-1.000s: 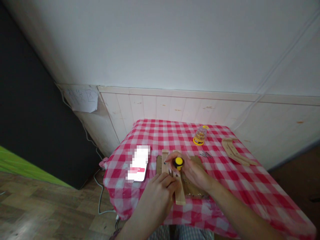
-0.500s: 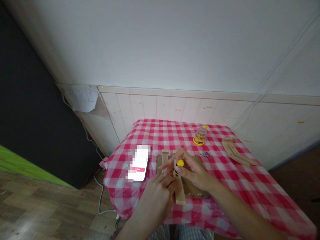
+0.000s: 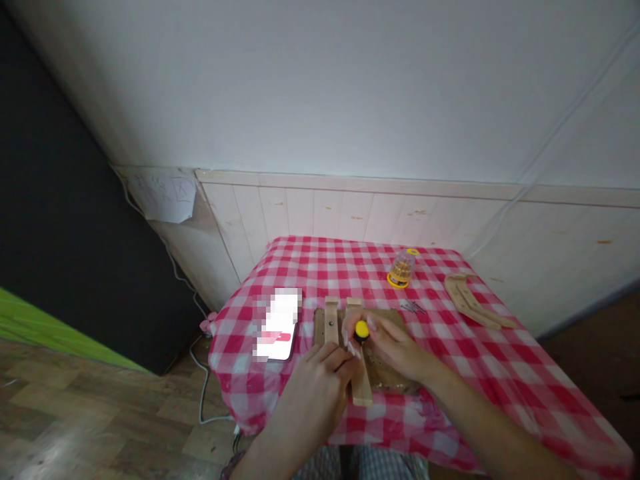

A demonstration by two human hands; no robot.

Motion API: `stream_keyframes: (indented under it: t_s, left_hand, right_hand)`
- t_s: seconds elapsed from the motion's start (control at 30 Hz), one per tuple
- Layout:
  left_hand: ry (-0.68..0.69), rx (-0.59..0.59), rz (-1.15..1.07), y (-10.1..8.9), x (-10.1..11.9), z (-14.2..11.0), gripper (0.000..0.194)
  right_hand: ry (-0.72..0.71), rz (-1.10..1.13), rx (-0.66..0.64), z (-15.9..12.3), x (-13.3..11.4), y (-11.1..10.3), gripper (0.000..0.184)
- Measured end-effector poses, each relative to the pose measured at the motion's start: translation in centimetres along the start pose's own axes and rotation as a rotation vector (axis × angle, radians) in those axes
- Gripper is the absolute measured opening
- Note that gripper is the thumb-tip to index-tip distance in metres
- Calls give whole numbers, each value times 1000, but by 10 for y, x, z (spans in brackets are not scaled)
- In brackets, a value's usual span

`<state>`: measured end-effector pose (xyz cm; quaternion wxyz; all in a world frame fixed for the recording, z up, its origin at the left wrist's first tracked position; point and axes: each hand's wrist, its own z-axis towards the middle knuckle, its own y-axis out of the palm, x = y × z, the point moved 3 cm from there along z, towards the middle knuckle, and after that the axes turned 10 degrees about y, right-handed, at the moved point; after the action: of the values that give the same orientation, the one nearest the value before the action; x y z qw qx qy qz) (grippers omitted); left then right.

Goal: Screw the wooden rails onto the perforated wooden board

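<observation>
My right hand (image 3: 387, 339) is closed around a small screwdriver (image 3: 361, 331) with a yellow and black handle, held over a light wooden strip (image 3: 362, 390). Its tip is hidden by my fingers. My left hand (image 3: 327, 373) lies curled over the same strip, its fingertips pressing it close to the screwdriver. Beside it, a second wooden strip (image 3: 331, 312) shows a dark screw or hole near its far end. Under both strips lies a brown board (image 3: 393, 370) with small holes.
A phone (image 3: 280, 327) with a lit screen lies at the left. Behind stands a clear bit case (image 3: 401, 270) with a yellow base. Several screws (image 3: 413, 307) lie before it. Curved wooden pieces (image 3: 467, 303) rest at the right of the checked tablecloth (image 3: 330, 257).
My left fingers have drawn back from the screwdriver handle, uncovering the screw or hole in the left strip. My right fingers have shifted their grip, and more of the handle shows.
</observation>
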<state>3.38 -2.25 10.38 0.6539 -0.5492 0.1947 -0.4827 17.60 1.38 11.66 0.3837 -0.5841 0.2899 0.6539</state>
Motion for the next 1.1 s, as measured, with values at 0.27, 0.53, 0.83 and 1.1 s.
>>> stream_keyframes:
  t_s: [0.27,0.53,0.83,1.1]
  left_hand:
    - [5,17,11,0,0,0,28]
    - [20,37,3,4,-2,-1,28]
    - [22,26,1,5,-3,-2,29]
    - [18,35,12,5,-3,-2,28]
  right_hand:
    - [-86,68,102,3,-6,2,30]
    - [-23,174,107,8,-6,3,25]
    - [34,129,-13,9,5,6,49]
    - [-42,-3,35,3,0,0,32]
